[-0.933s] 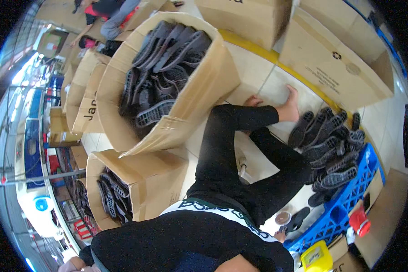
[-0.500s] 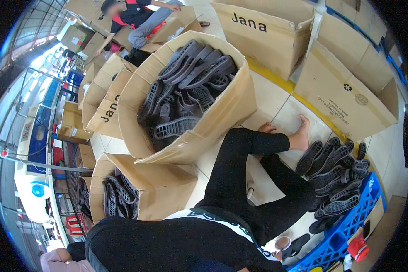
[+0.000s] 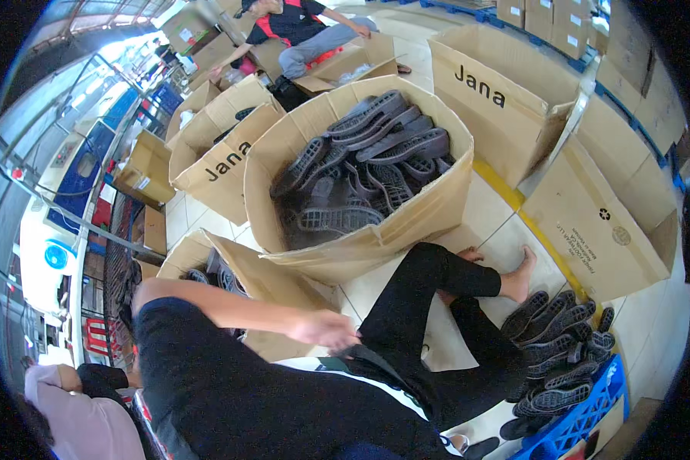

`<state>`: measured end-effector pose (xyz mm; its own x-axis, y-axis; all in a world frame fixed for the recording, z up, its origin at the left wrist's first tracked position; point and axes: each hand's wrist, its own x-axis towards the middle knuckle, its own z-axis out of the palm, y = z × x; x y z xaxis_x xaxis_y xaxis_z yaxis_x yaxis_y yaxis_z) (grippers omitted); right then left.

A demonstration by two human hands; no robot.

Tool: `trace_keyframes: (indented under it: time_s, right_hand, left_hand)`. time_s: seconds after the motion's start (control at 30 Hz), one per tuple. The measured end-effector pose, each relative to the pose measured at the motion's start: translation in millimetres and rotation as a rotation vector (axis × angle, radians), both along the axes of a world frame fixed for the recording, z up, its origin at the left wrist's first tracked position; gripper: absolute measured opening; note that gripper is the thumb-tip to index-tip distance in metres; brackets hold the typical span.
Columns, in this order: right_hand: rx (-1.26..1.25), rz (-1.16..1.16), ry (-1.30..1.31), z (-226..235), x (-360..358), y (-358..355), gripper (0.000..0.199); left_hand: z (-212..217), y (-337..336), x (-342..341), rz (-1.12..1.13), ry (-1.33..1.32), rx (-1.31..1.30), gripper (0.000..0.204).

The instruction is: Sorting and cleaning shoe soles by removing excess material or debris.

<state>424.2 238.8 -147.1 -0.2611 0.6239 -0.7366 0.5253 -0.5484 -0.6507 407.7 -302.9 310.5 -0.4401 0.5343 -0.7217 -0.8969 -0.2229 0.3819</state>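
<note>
My left hand (image 3: 328, 330) is closed around the end of a long, dark shoe sole (image 3: 387, 368), held low over my lap and slightly blurred. My left forearm reaches in from the left, passing in front of a smaller carton (image 3: 284, 287) of dark soles. Beyond my knees, a large open carton (image 3: 406, 234) holds a heap of dark grey soles (image 3: 391, 146) with grid-patterned sides. More soles (image 3: 560, 337) lie piled on the floor at my right. A pale roundish thing (image 3: 458, 442) shows at the lower edge. My right hand cannot be made out.
A blue plastic pallet (image 3: 583, 418) borders the floor pile at right. Open cartons (image 3: 506, 107) stand along a yellow floor line (image 3: 502, 184). Another person (image 3: 299, 31) sits among boxes at the back; one in pink (image 3: 84, 414) is at lower left. Machinery (image 3: 77, 176) lines the left.
My left hand and forearm have come into view with a sole in the hand. The view has shifted, so the cartons appear farther right. The pale round thing has slipped mostly out of view.
</note>
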Motion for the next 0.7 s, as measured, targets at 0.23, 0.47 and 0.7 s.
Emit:
trace_keyframes:
  time_s: [0.23, 0.47, 0.7]
  right_hand:
    - [0.021, -0.022, 0.112, 14.1, -0.7, -13.1, 0.035]
    - [0.171, -0.102, 0.112, 52.8, 84.2, 61.8, 0.039]
    - [0.184, 0.005, 0.122, 48.6, 94.1, 63.2, 0.042]
  left_hand:
    - [-44.5, 166.3, -92.6, -1.004, 0.447, 0.243, 0.037]
    - [-66.1, 153.0, -70.5, -0.383, 0.33, 0.385, 0.034]
    - [-70.1, 65.1, -15.4, -0.289, 0.675, -0.599, 0.033]
